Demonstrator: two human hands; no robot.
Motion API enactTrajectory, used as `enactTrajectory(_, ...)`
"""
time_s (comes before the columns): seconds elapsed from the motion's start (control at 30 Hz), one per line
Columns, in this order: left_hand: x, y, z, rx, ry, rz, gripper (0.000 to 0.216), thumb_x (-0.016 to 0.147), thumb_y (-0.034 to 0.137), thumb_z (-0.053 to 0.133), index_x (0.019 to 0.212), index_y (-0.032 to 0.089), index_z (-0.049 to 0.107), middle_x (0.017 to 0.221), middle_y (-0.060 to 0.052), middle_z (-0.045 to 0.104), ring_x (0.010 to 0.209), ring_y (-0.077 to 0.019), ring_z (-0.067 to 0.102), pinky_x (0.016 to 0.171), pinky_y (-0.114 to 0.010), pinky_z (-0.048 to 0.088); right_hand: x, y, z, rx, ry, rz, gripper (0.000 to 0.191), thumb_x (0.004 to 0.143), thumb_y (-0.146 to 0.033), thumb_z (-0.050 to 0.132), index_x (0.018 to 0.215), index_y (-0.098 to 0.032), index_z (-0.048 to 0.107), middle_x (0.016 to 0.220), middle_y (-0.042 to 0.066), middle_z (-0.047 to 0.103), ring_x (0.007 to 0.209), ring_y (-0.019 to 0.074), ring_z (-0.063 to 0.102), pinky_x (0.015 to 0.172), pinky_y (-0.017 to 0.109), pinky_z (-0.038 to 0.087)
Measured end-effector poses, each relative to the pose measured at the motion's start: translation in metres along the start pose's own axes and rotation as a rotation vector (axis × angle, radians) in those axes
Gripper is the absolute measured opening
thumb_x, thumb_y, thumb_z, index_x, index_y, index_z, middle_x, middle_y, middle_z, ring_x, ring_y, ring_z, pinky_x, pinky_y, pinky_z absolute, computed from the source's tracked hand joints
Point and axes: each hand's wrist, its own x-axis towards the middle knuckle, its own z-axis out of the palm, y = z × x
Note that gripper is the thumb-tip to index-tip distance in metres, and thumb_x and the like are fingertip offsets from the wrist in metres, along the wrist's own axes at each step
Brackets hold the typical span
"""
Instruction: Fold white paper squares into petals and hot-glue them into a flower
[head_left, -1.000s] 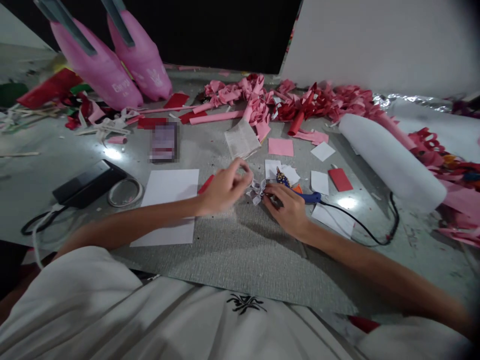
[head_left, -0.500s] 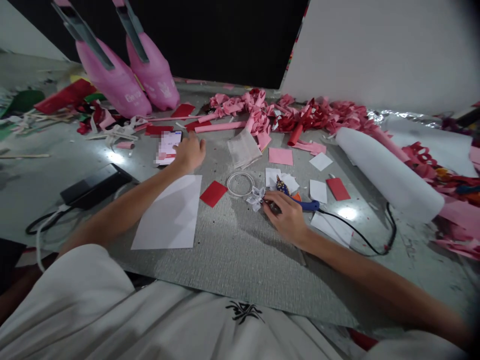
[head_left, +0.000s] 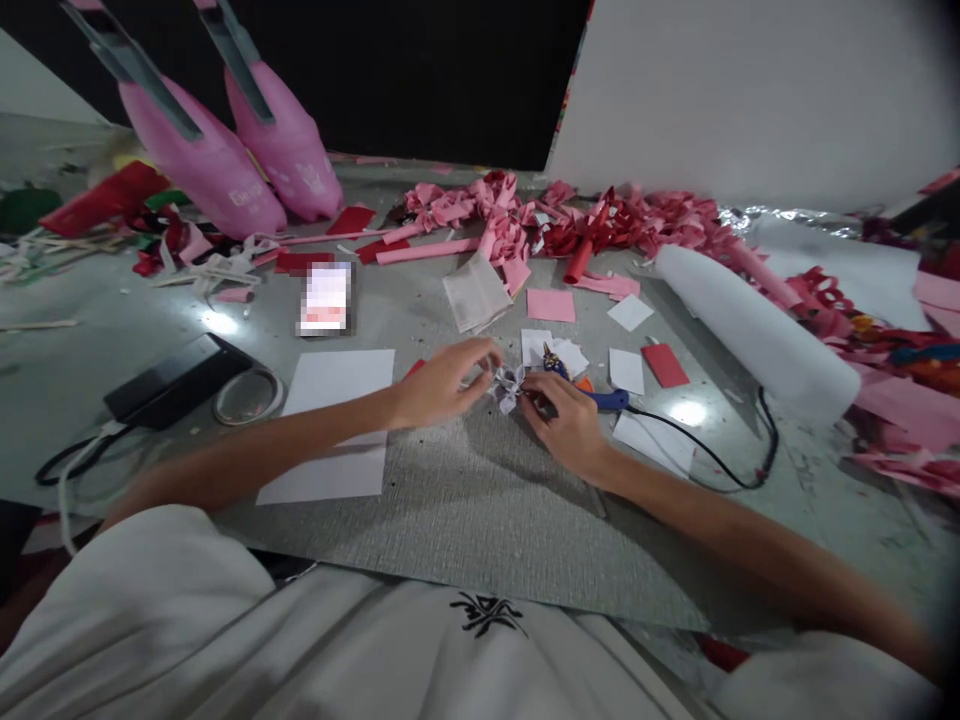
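My right hand (head_left: 566, 425) holds a small folded white paper flower (head_left: 510, 388) between its fingertips, just above the grey work mat (head_left: 480, 500). From the other side my left hand (head_left: 442, 385) reaches up to the petals. Its fingers are curved, with a gap between thumb and forefinger; whether they touch the flower I cannot tell. A red paper piece (head_left: 415, 369) is partly hidden behind the left hand. Beyond the right hand lies a blue glue gun (head_left: 611, 400) with a patterned front, its cable running right. A white sheet (head_left: 341, 465) lies under the left forearm.
A phone (head_left: 326, 300) and a roll of tape (head_left: 247, 397) lie to the left. Two pink spray bottles (head_left: 281, 150) stand at the back. Crumpled pink and red paper (head_left: 510, 220) lines the far side. A white paper roll (head_left: 757, 330) lies at right.
My left hand has left the phone and come right and nearer, up to the paper flower. My right hand still holds the flower. The white ring is now hidden behind my left hand.
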Motion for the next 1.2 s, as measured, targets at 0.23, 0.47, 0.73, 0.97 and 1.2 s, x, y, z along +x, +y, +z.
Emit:
enactTrajectory(0.23, -0.011, 0.008, 0.025, -0.222, 0.060, -0.123, 0.018, 0.094, 0.021, 0.063, 0.112, 0.023, 0.066, 0.107, -0.002, 0.076, 0.097, -0.0177, 0.074, 0.090, -0.032, 0.058, 0.001, 0.000, 0.002, 0.047, 0.008, -0.038, 0.014, 0.099, -0.016, 0.058, 0.107, -0.023, 0.067, 0.101, 0.007, 0.075, 0.097, 0.0200, 0.074, 0.087, 0.035, 0.063)
enactTrajectory(0.47, -0.023, 0.001, 0.042, -0.263, 0.188, -0.181, 0.015, 0.093, 0.023, 0.066, 0.104, 0.022, 0.075, 0.099, -0.002, 0.081, 0.089, -0.0180, 0.078, 0.084, -0.031, 0.061, 0.000, -0.001, -0.001, 0.076, -0.021, -0.085, 0.015, 0.100, -0.018, 0.059, 0.110, -0.023, 0.069, 0.106, 0.009, 0.075, 0.102, 0.0216, 0.074, 0.092, 0.039, 0.064)
enactTrajectory(0.73, -0.031, -0.004, 0.050, -0.267, 0.229, -0.183, 0.011, 0.092, 0.027, 0.071, 0.095, 0.022, 0.079, 0.094, -0.003, 0.082, 0.083, -0.0183, 0.079, 0.079, -0.029, 0.063, -0.002, -0.001, -0.001, 0.076, -0.041, -0.128, 0.015, 0.100, -0.015, 0.058, 0.108, -0.021, 0.069, 0.105, 0.009, 0.076, 0.099, 0.0198, 0.075, 0.090, 0.036, 0.065)
enactTrajectory(0.97, -0.029, -0.002, 0.049, -0.343, 0.222, -0.220, 0.015, 0.091, 0.023, 0.069, 0.101, 0.020, 0.078, 0.097, -0.004, 0.082, 0.087, -0.0187, 0.079, 0.083, -0.030, 0.065, 0.000, -0.004, -0.003, 0.086, -0.092, -0.079, 0.017, 0.099, -0.017, 0.059, 0.111, -0.022, 0.069, 0.107, 0.008, 0.075, 0.102, 0.0204, 0.074, 0.092, 0.037, 0.065)
enactTrajectory(1.2, -0.030, -0.003, 0.047, -0.322, 0.207, -0.170, 0.011, 0.092, 0.028, 0.072, 0.095, 0.021, 0.080, 0.093, -0.005, 0.082, 0.082, -0.0188, 0.078, 0.077, -0.030, 0.063, -0.002, -0.002, -0.002, 0.064, -0.084, -0.099, 0.015, 0.100, -0.018, 0.058, 0.106, -0.023, 0.071, 0.104, 0.007, 0.077, 0.099, 0.0193, 0.076, 0.092, 0.036, 0.066)
